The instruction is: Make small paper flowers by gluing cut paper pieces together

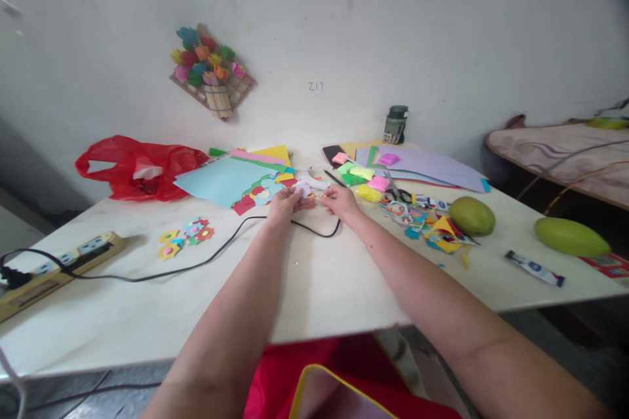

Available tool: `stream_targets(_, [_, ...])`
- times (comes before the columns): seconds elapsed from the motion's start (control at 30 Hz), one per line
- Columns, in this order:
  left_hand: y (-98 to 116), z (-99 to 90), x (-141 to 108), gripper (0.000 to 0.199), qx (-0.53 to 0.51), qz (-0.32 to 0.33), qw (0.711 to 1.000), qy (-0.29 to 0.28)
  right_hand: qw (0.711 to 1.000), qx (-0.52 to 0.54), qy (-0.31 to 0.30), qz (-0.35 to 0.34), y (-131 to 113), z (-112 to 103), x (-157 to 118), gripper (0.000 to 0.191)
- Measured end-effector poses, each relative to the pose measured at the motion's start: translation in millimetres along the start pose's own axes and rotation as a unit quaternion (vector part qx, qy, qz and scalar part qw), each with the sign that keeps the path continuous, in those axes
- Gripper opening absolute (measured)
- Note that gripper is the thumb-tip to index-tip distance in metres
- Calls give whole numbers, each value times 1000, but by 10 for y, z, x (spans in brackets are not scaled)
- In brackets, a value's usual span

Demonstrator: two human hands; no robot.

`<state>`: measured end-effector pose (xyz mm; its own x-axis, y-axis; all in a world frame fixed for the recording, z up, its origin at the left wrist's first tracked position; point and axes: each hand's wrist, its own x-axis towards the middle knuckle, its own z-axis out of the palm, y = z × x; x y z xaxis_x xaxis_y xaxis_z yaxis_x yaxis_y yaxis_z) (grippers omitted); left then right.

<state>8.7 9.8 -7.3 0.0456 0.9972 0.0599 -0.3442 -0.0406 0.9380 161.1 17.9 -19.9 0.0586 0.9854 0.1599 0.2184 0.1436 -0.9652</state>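
My left hand is closed in a pinch on a pale purple paper cutout, near the middle of the white table. Close beside it, my right hand has thumb and index finger pressed together. What is between them is too small to make out. An orange paper piece shows between the hands. Just behind them lies a white object, partly hidden. Left of my hands are red paper cutouts, and finished-looking paper flowers lie farther left.
A black cord runs from the power strip under my forearms. Colored paper, a red plastic bag, clay packs, paper scraps, green fruits, a glue tube and a bottle surround my hands.
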Motion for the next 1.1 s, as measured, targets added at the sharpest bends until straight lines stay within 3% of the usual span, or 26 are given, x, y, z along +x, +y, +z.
stream_targets(0.2, [6, -10, -8, 21, 4, 9, 1000, 6, 999, -4, -13, -38, -6, -45, 5, 18])
stream_targets(0.43, [1, -20, -1, 21, 1, 13, 1000, 17, 992, 111, -61, 7, -86, -102, -41, 29])
stream_targets(0.6, [13, -18, -6, 20, -4, 13, 1000, 21, 982, 158, -97, 25, -120, -118, -67, 23])
stream_targets(1.1, [-24, -66, 31, 20, 0, 14, 1000, -5, 997, 69, -31, 18, -92, -131, -9, 21])
